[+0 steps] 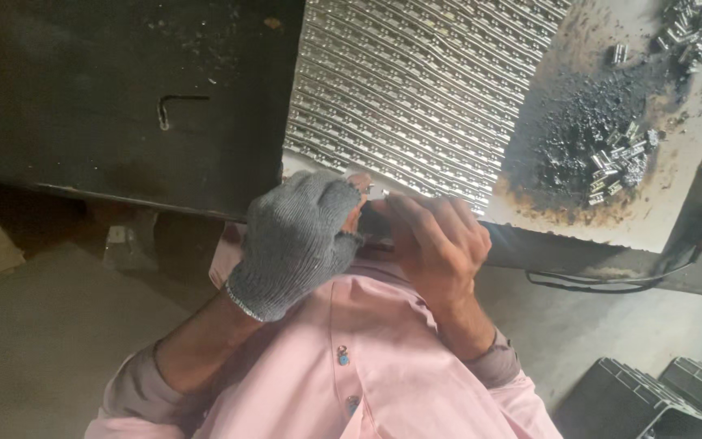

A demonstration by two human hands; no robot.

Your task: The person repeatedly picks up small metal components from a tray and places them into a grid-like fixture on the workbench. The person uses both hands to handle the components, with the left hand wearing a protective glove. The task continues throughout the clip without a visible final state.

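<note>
hands (383, 232) meeting, metal strips (416, 89) beyond (perhaps touching)

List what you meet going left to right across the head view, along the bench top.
Bent hex key on the dark metal surface → ribbed tray of small metal parts → dark grit patch → loose pile of small metal clips.

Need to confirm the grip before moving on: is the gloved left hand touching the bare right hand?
Touching. The head view shows the gloved left hand pressed against the bare right hand, fingers meeting at the near edge of the tray of metal strips, no gap visible.
</note>
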